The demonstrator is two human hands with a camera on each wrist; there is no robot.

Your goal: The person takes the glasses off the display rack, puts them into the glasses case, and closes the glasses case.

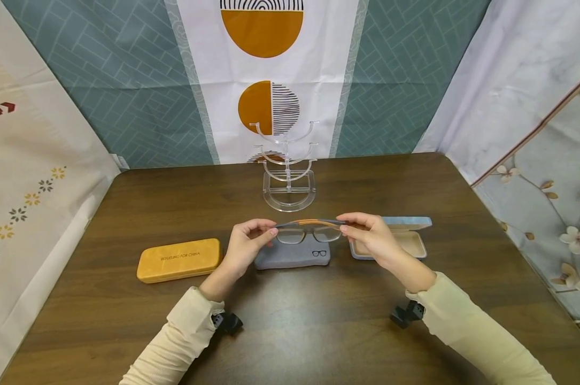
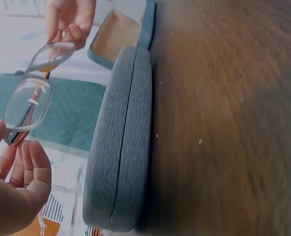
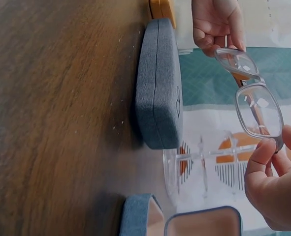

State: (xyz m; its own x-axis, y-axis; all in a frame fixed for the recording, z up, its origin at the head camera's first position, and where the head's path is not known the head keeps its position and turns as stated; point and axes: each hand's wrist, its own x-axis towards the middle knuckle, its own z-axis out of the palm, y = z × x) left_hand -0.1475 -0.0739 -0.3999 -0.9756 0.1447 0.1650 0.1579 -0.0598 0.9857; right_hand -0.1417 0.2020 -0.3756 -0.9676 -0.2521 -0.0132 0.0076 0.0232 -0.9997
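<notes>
A pair of eyeglasses point(image 1: 291, 236) with clear lenses hangs between my two hands, above the closed grey glasses case point(image 1: 294, 259). Its orange and dark temples lie folded behind the lenses. My left hand point(image 1: 244, 245) pinches one end of the frame between thumb and fingers. At the other end, the thumb and fingers of my right hand point(image 1: 375, 239) pinch the hinge corner. The left wrist view shows the eyeglasses point(image 2: 47, 103) held apart from the grey case point(image 2: 120, 142). Behind my right hand stands an open blue glasses case point(image 1: 412, 243) with a beige lining, partly hidden.
To the left lies a closed yellow glasses case point(image 1: 179, 260) with printed lettering. A clear tiered display stand point(image 1: 288, 184) with several arms stands at the back of the brown wooden table point(image 1: 290, 321). Patterned cloths point(image 1: 140, 107) hang around the table.
</notes>
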